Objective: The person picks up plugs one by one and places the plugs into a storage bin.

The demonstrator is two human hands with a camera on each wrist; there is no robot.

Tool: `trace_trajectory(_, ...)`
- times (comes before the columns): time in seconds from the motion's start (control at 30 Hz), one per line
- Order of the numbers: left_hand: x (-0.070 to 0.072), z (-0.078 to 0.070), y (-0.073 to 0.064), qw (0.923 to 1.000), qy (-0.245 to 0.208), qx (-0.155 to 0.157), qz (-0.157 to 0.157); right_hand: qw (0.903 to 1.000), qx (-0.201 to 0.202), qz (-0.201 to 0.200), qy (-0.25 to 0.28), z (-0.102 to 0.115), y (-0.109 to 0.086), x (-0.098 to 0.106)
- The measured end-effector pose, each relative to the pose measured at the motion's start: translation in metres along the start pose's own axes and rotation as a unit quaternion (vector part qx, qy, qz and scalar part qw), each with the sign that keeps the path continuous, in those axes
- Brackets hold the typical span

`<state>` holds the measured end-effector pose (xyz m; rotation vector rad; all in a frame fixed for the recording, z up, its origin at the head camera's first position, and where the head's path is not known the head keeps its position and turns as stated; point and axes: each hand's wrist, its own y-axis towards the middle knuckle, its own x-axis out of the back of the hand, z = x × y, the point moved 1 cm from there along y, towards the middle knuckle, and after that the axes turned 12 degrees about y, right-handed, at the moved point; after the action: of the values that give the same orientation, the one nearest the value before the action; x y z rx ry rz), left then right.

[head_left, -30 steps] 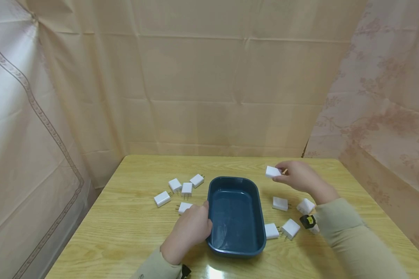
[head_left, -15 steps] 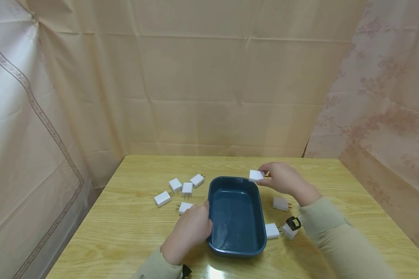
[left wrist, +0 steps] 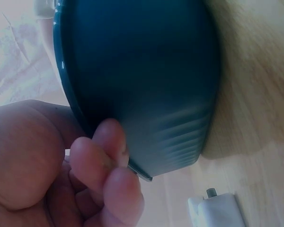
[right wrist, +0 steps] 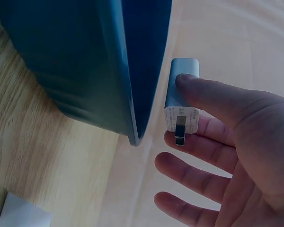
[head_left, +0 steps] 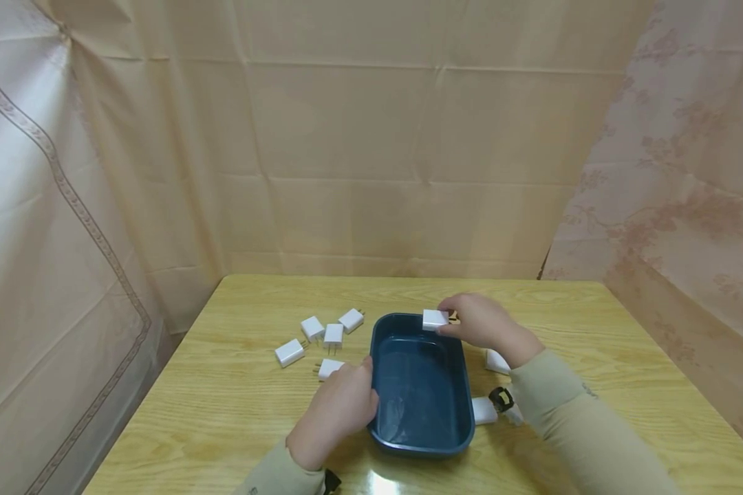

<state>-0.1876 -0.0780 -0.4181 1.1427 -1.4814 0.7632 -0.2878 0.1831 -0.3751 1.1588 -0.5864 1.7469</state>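
- Head view: right hand (head_left: 479, 322) has its grip pinched on a white charger (head_left: 435, 320), which overlaps the far rim of the blue bin (head_left: 417, 392); height over it can't be told.
- Risk: if let go here, charger could clip the rim and land on the worktop (head_left: 223, 419), cause being the edge position.
- Left hand (head_left: 340, 399) at the bin's left side; a loose charger (head_left: 330, 369) just beyond the knuckles could get nudged if bin or hand slides.
- Right forearm hangs over more chargers (head_left: 484, 411); low sleeve might drag them, partly hidden so clearance unclear.
- Left wrist view: grip closed round the bin's rim, fingertips (left wrist: 123, 196) outside the wall. Only one side held, so a knock could twist or tip the bin.
- Right wrist view: charger between thumb and fingers, near the rim, prongs (right wrist: 180, 130) pointing back toward the wrist. Smooth casing might rotate in the pinch; prongs could then snag a finger on release.
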Motion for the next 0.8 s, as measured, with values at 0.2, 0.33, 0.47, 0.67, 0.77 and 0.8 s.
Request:
trace_trajectory(0.2,0.001,-0.001,0.0,0.9999,-0.007,0.007,0.012,1.0,-0.008,0.0,0.0,0.001,-0.001,-0.001)
trace_trajectory(0.33,0.002,-0.002,0.0,0.9998,-0.007,0.011,0.016,1.0,-0.008,-0.002,-0.003,-0.002,0.001,-0.004)
trace_trajectory(0.47,0.002,-0.002,-0.001,0.9998,-0.005,0.012,0.015,1.0,-0.009,-0.001,-0.002,-0.004,0.004,-0.009)
trace_trajectory(0.67,0.0,-0.001,0.0,0.9999,0.003,0.009,0.007,1.0,-0.006,0.007,-0.003,-0.003,0.004,-0.014)
trace_trajectory(0.77,0.0,-0.001,0.0,0.9999,0.001,0.011,0.008,0.9999,0.004,0.009,-0.011,-0.003,0.005,-0.016)
trace_trajectory(0.8,0.0,-0.001,0.0,0.9999,-0.002,0.013,0.011,0.9998,0.007,0.009,-0.015,-0.003,0.005,-0.017)
